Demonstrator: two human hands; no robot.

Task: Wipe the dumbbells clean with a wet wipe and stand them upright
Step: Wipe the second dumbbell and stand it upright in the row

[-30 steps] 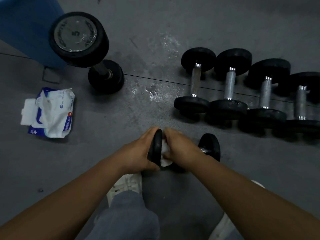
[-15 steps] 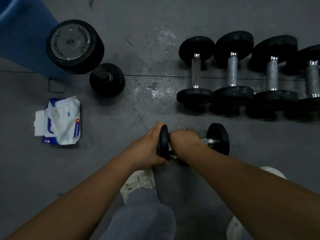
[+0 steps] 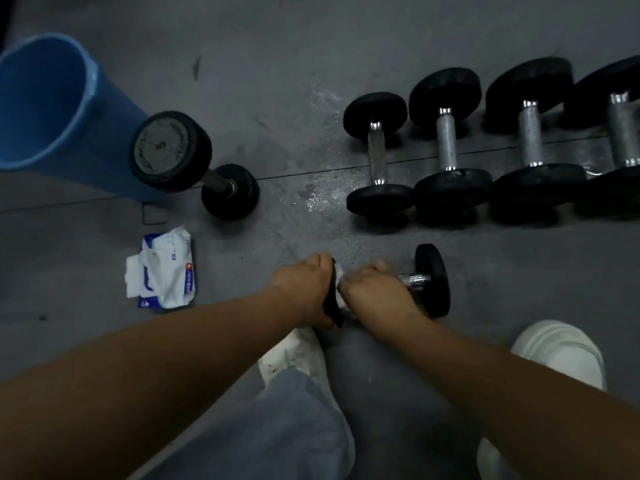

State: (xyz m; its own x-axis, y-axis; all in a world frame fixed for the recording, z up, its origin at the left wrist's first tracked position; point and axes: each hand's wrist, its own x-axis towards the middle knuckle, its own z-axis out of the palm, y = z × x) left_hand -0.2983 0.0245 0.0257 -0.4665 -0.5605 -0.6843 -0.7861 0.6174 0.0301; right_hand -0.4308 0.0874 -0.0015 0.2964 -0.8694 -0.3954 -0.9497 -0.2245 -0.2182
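Observation:
A small black dumbbell (image 3: 433,280) with a chrome handle lies on its side on the grey floor in front of my feet. My left hand (image 3: 301,292) grips its left weight plate. My right hand (image 3: 375,292) is closed around the handle, pressing a white wet wipe (image 3: 341,275) against the inner face of that plate; only a sliver of the wipe shows between my hands. Several larger dumbbells (image 3: 450,147) lie side by side in a row at the upper right. One dumbbell (image 3: 173,150) stands upright at the upper left.
A blue bucket (image 3: 45,109) stands at the far left, just behind the upright dumbbell. An open pack of wet wipes (image 3: 166,271) lies on the floor left of my hands. My white shoes (image 3: 561,351) and a grey trouser leg fill the bottom.
The view has shifted, bringing the bucket's rim into sight. My hands stay on the small dumbbell; the right hand has shifted slightly along the handle by the left plate with the wipe.

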